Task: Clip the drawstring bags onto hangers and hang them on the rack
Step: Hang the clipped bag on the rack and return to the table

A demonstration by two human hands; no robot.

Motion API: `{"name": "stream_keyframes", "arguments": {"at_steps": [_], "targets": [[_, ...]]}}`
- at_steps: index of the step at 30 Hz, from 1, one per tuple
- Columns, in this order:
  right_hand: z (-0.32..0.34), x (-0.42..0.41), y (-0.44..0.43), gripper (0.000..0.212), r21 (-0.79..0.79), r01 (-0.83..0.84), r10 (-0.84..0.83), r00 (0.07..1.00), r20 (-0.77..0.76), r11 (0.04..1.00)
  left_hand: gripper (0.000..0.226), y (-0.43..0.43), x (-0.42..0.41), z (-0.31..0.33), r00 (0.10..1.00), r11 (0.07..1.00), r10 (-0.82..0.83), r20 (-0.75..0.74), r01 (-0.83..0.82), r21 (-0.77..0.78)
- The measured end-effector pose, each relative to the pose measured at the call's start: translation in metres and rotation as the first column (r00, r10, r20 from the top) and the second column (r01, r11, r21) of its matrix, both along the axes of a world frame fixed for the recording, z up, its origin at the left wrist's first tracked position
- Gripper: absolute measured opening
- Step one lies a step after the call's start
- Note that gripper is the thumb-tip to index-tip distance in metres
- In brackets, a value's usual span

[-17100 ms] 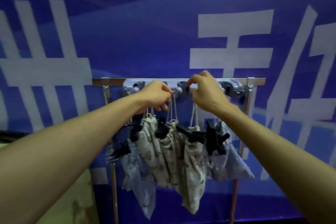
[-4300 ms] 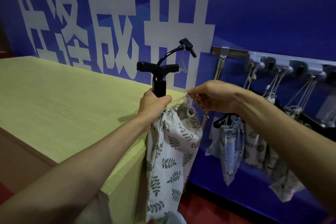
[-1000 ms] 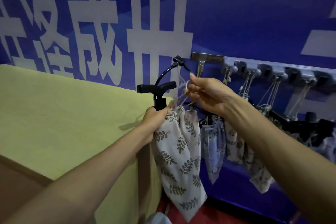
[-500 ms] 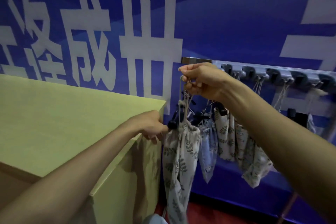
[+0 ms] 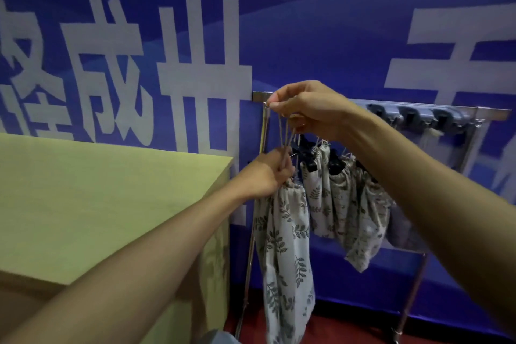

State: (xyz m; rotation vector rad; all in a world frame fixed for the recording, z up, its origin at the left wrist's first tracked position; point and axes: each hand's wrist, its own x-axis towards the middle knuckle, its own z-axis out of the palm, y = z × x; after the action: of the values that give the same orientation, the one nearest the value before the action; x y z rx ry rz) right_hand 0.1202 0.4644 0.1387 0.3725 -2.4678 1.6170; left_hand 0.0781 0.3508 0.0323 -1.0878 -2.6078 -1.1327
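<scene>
Beige cords (image 5: 281, 134) are pinched in the right hand (image 5: 307, 109) at the left end of the rack (image 5: 491, 114); at its seven o'clock the left hand (image 5: 265, 174) grips the gathered neck of the leaf-print bag (image 5: 282, 246), which hangs at six o'clock beside the desk (image 5: 111, 204). Lifting the neck should slacken the cords so they loop on cleanly. One bag is in hand; at three o'clock about three other bags (image 5: 349, 212) hang, overlapping.
</scene>
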Motion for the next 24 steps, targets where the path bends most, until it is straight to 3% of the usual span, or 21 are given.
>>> {"name": "stream_keyframes", "arguments": {"at_steps": [4,7,10,14,18,24], "targets": [[-0.004,0.015,0.019,0.012,0.014,0.033,-0.033,0.999,0.037,0.999,0.016,0.015,-0.007,-0.028,0.997,0.94,0.075,-0.021,-0.078,-0.333],[-0.006,0.018,0.028,0.014,-0.062,0.084,-0.083,0.996,0.011,0.995,0.017,0.027,-0.003,-0.037,0.985,0.911,0.097,-0.142,-0.145,-0.386],[-0.008,0.014,0.036,0.01,-0.156,0.119,-0.125,0.992,-0.031,0.981,0.023,0.026,-0.008,-0.032,0.996,0.961,0.056,-0.068,-0.072,-0.267],[-0.01,0.001,0.043,0.011,-0.131,0.071,-0.076,0.996,-0.038,0.989,0.029,0.013,-0.003,-0.011,0.923,0.988,-0.142,0.357,0.109,0.112],[-0.032,-0.028,0.043,0.016,-0.105,0.057,-0.048,0.995,0.083,0.993,0.025,-0.002,-0.014,0.003,0.86,0.931,-0.255,0.442,0.096,0.352],[-0.045,-0.077,0.064,0.015,-0.046,0.025,-0.015,0.978,0.206,0.999,0.019,0.014,-0.072,-0.011,0.797,0.923,-0.343,0.498,0.189,0.334]]}}
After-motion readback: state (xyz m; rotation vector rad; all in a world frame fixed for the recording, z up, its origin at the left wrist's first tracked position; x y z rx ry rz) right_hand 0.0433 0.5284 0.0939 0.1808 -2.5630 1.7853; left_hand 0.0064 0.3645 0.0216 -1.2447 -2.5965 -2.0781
